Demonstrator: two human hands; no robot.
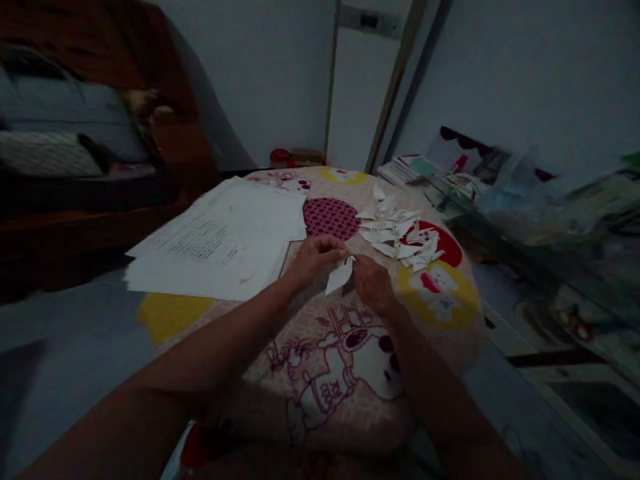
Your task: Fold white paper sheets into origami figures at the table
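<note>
Over the middle of the round table, a small folded piece of white paper is pinched between my two hands. The fingers of my left hand close at its upper end. My right hand is curled at its right side, with the fingertips partly hidden. A pointed flap of the paper hangs down toward me. Beyond my right hand lies a loose pile of similar folded white paper pieces. To the left of my left hand is a spread stack of white paper sheets, the top ones printed with text.
A patterned cloth with cartoon figures covers the table. At the right, a glass-topped stand holds papers, plastic bags and clutter, with scissors lower down. A dark wooden sofa with cushions stands at the back left.
</note>
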